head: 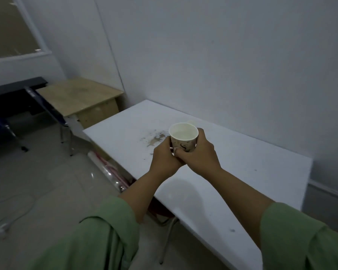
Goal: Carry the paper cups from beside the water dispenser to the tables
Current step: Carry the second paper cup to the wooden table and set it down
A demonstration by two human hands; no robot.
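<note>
A white paper cup (183, 133) with a dark printed pattern is held upright above the white table (242, 172). My left hand (165, 157) wraps its lower left side and my right hand (200, 152) wraps its right side, fingers overlapping under the cup. The inside looks pale; I cannot tell whether it holds liquid. Both arms wear green sleeves. The cup hovers over the table's middle, near a brown stain (154, 138).
The white table stands against the grey wall on the right. A wooden desk (80, 96) sits in the far corner, with dark blue chairs (45, 108) to its left. Plastic-wrapped rolls (109, 172) lie on the tiled floor under the table edge. A cable (12, 217) runs across the floor at left.
</note>
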